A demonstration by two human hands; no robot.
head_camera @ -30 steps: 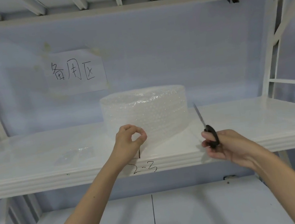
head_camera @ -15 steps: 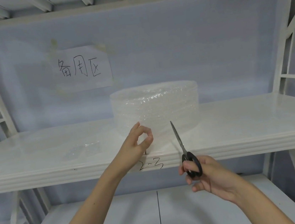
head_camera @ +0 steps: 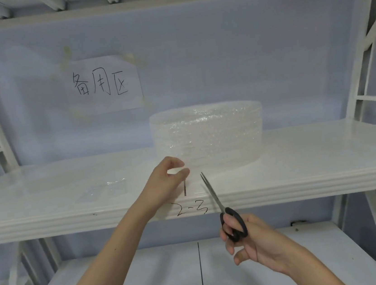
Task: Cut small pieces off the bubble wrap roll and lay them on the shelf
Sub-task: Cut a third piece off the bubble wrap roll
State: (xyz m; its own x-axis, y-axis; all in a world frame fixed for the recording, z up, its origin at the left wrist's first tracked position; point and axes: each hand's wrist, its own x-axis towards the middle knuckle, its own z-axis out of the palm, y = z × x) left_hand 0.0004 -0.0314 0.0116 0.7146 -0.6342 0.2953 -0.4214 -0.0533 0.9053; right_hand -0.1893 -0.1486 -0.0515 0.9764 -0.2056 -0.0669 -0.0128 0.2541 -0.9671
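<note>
A clear bubble wrap roll (head_camera: 207,137) stands on end on the white shelf (head_camera: 302,159). My left hand (head_camera: 165,180) pinches the loose end of the wrap between thumb and forefinger, just in front of the roll's left side. My right hand (head_camera: 248,239) grips black-handled scissors (head_camera: 223,209) below the shelf's front edge. Their blades are slightly parted and point up and left toward the pinched wrap. A cut piece of bubble wrap (head_camera: 104,190) lies flat on the shelf to the left.
A paper sign (head_camera: 104,84) is taped to the back wall. "2-3" (head_camera: 191,209) is handwritten on the shelf's front lip. White uprights (head_camera: 362,87) frame both sides. A lower shelf (head_camera: 152,281) lies beneath my arms.
My right hand has carried the scissors from the roll's right side down and left, to in front of the shelf edge. My left hand keeps its pinch on the wrap.
</note>
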